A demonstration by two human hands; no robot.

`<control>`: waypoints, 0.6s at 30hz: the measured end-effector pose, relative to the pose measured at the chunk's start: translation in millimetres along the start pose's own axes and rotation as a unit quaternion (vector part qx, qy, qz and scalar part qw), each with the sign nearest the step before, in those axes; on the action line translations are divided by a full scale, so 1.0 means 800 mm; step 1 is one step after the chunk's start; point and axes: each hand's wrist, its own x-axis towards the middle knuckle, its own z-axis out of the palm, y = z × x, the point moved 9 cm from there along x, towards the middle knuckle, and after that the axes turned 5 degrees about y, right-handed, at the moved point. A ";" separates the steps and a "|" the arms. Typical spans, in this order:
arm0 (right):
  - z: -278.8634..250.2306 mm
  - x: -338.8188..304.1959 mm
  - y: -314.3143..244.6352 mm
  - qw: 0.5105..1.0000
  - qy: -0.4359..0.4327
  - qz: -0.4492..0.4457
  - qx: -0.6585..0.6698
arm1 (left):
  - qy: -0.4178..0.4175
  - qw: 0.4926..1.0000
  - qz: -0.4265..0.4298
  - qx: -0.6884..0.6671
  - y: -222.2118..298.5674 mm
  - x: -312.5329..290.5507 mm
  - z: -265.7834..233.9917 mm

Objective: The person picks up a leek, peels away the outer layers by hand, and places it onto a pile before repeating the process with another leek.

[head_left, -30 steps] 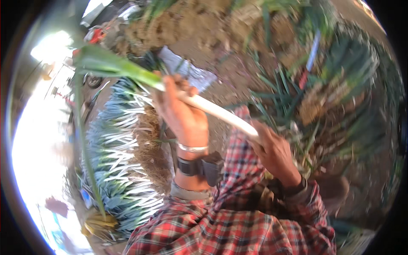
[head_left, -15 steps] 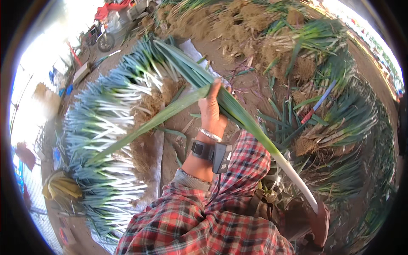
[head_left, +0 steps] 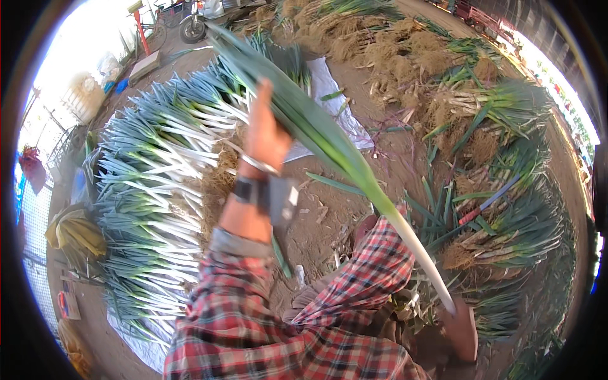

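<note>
A long leek [head_left: 373,187] slants across the middle, with its white end at the lower right and its dark green leaves at the upper left. My right hand [head_left: 462,332] is closed around the white end. My left hand [head_left: 269,133] is beside the leaves, smeared by motion. Its thumb points up, and its other fingers are not clear enough to show a grip. On the left, rows of cleaned leeks [head_left: 171,164] lie with white shafts toward me. Several uncleaned leeks with brown roots [head_left: 459,256] are heaped on the right.
A knife-like tool with a red handle [head_left: 470,216] and bluish blade lies among the right-hand leeks. A white sheet [head_left: 339,120] is on the dirt ahead. A yellowish sack [head_left: 76,234] stands far left; a wheel [head_left: 192,29] shows at the back.
My left hand has moved left and away, and the loose leaf that hung down to the left is out of sight. The leek stays in my right hand. The view has shifted.
</note>
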 end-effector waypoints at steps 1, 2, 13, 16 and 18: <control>0.008 0.029 -0.104 0.991 -0.006 -0.128 0.043 | -0.077 0.992 0.095 0.033 0.056 0.019 0.007; 0.037 0.064 -0.170 0.959 -0.041 -0.181 0.212 | -0.105 0.978 0.163 0.080 0.098 0.037 -0.003; 0.058 0.188 -0.223 0.922 0.094 -0.359 0.108 | 0.009 0.970 -0.182 0.160 -0.180 -0.041 -0.078; 0.048 0.253 0.063 0.912 0.208 -0.007 0.354 | -0.204 0.925 -0.229 0.223 -0.307 -0.117 0.077; 0.042 0.201 0.240 0.856 0.362 0.115 0.350 | -0.300 0.888 -0.262 0.230 -0.385 -0.183 0.154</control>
